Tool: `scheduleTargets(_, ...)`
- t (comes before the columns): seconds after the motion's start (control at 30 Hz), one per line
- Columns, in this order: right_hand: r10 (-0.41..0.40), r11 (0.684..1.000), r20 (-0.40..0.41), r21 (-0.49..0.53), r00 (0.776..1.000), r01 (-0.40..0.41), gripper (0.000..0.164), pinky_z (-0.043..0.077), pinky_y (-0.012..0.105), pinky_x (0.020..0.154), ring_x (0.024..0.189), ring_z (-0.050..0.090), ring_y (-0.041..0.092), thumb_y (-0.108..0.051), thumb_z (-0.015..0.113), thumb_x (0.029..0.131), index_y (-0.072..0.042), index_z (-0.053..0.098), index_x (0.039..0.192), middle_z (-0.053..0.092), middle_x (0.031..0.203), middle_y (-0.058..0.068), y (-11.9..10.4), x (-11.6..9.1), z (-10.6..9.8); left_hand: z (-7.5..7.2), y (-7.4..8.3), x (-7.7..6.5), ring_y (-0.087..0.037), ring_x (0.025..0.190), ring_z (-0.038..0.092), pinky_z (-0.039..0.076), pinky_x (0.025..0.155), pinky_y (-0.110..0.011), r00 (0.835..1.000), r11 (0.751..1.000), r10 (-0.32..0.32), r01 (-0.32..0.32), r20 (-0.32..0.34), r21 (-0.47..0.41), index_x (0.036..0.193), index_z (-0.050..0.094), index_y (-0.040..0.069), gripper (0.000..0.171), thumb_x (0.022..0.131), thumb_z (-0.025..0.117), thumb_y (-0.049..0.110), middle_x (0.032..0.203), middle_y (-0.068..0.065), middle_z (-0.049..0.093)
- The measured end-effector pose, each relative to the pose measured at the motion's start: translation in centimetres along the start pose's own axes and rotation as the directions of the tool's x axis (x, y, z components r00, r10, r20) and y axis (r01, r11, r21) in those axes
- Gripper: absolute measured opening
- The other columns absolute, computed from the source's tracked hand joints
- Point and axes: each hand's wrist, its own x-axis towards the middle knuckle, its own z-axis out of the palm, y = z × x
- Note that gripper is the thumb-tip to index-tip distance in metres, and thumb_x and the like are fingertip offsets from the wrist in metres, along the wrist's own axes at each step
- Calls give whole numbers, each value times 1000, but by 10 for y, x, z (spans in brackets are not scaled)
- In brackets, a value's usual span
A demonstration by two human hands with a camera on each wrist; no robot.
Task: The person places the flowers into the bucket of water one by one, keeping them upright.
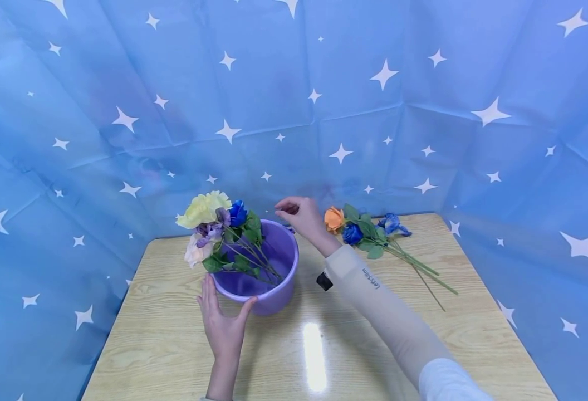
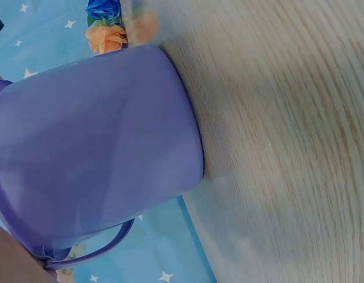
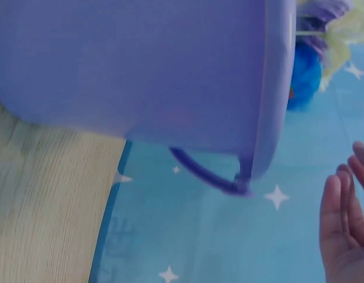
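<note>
Closest to the camera, a pale grey sleeve (image 1: pixel 386 314) slants from the near right towards the middle of the table (image 1: pixel 143 340), and the right hand (image 1: pixel 304 218) at its end hangs in the air just beyond the far right rim of a purple bucket (image 1: pixel 274 301). That hand is empty, its fingers loosely bent and the thumb near their tips, apart from the bucket. On the near left, the left hand (image 1: pixel 224 328) rests against the bucket's near left side, fingers stretched out and thumb spread towards the near rim. The bucket stands upright on the table, left of centre, its handle (image 3: pixel 205 174) hanging down outside. Flowers lean in it with their stems (image 1: pixel 261 259) slanting down to the right inside and their heads tipped over the far left rim: a yellow flower (image 1: pixel 205 210), a purple flower (image 1: pixel 212 229), a pale pink flower (image 1: pixel 197 252) and a blue rose (image 1: pixel 238 213) with green leaves. Right of the bucket, at the far edge, lie an orange rose (image 1: pixel 333 219), a dark blue rose (image 1: pixel 352 234) and a ruffled blue flower (image 1: pixel 395 224), their stems pointing to the near right. Behind everything hangs a blue cloth (image 1: pixel 274 72) with white stars.
</note>
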Motion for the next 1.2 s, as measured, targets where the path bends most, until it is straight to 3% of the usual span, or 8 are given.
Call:
scheduleTargets(0.23,-11,1000,-50,-22,999,10,15,59,28,70,81,69,17,-20,72,93,-13,77,105,77,96,6,8,0,-17,0,-1,0,-44,144,36,12,131,-43,1000,1000,-7,7,-1,5,151,37,-2,114,62,90,44,156,-22,39)
scheduleTargets(0.37,-12,1000,-73,-18,997,11,15,60,29,71,82,70,19,-18,72,93,-12,76,105,77,98,8,13,0,-25,0,-2,0,-46,143,37,10,132,-39,1000,1000,-1,1,-5,5,151,37,-2,114,62,89,46,157,-21,39)
scheduleTargets(0.5,5,1000,-97,-16,995,-7,15,61,33,74,84,70,21,-16,72,92,-10,76,105,77,98,10,18,1,-34,0,-2,0,-44,144,37,9,132,-35,1000,1000,-2,2,-5,-2,151,36,-2,114,65,84,57,157,-20,39)
scheduleTargets(0.73,13,1000,-140,-8,990,-14,16,61,30,77,86,70,22,-16,70,94,-8,76,107,76,99,12,28,-1,-53,0,-3,0,-38,148,34,12,131,-44,1000,1000,-5,5,4,6,152,36,0,113,62,90,42,158,-20,38)
scheduleTargets(0.83,15,1000,-163,-4,987,-16,18,60,28,77,88,70,23,-17,70,94,-7,75,108,75,102,13,34,-4,-61,1,-3,0,-40,147,34,11,131,-41,1000,1000,-4,4,2,2,152,36,0,113,62,90,42,157,-20,39)
scheduleTargets(0.97,24,999,-193,26,981,-19,20,60,27,79,93,69,24,-19,69,95,-7,75,110,75,106,15,45,-9,-73,1,-2,-1,-42,146,35,9,132,-37,1000,1000,-9,9,0,-3,152,36,0,114,64,87,52,157,-20,38)
scheduleTargets(1.2,29,999,-275,29,961,-21,22,62,28,86,101,70,25,-21,69,95,-7,74,111,74,111,15,61,-18,-93,0,1,0,-39,147,34,10,131,-43,999,999,-31,32,6,-10,153,34,2,118,68,67,77,158,-19,38)
